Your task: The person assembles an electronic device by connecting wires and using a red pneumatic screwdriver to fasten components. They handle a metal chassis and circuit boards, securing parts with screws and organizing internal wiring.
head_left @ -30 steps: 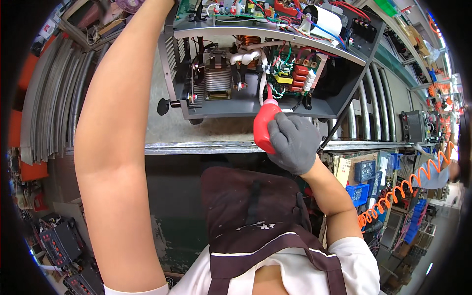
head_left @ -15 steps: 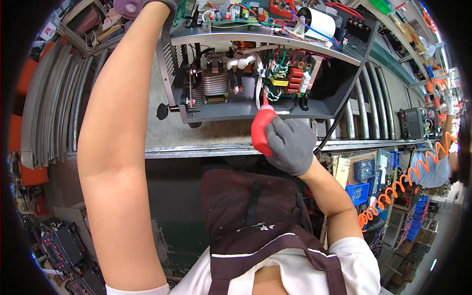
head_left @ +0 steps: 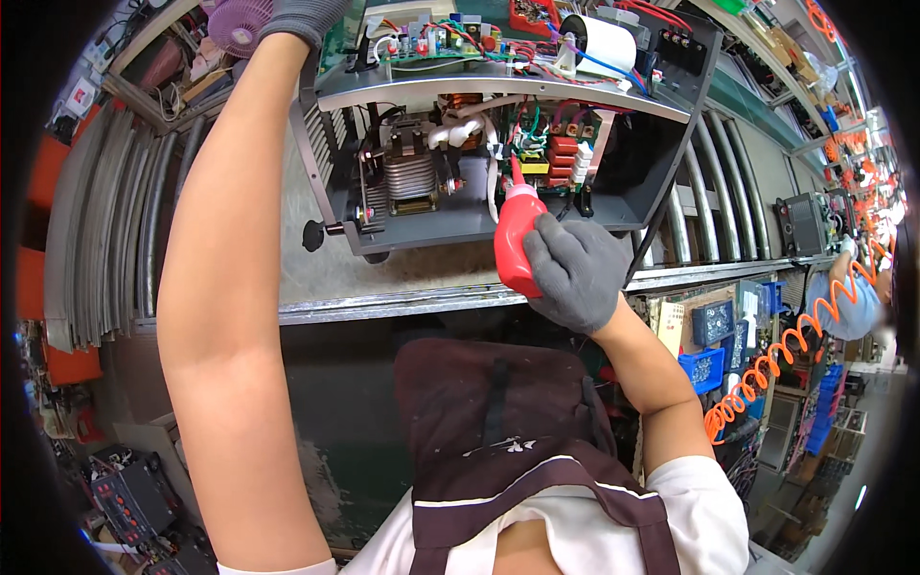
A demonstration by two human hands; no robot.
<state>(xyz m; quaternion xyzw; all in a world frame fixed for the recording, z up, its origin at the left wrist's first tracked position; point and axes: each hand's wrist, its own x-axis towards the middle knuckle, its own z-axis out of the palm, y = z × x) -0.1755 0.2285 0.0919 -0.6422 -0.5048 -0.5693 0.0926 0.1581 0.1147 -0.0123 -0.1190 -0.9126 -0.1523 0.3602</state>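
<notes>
A red squeeze bottle (head_left: 518,244) with a narrow tapered nozzle is gripped in my right hand (head_left: 581,271), which wears a grey glove. Its nozzle points up into the open front of a dark metal machine housing (head_left: 422,233), close to a green circuit board (head_left: 530,144) with a yellow part and red capacitors (head_left: 562,158). The nozzle's tip overlaps the board, so contact there is unclear. My gloved left hand (head_left: 305,17) is at the housing's upper left corner; its fingers are cut off by the picture edge. Left of the board sits a finned metal block (head_left: 409,177) beside white-sleeved cables.
The housing stands on a bench with metal rollers (head_left: 714,192) and a metal front rail (head_left: 402,305). A purple fan (head_left: 240,24) is at upper left. Blue parts bins (head_left: 704,369) and a coiled orange hose (head_left: 767,374) are at right, where another person (head_left: 848,302) works.
My right hand and the bottle have risen slightly, the nozzle now reaching higher against the board. The view has shifted a little, bringing more of my left glove and the fan into sight.
</notes>
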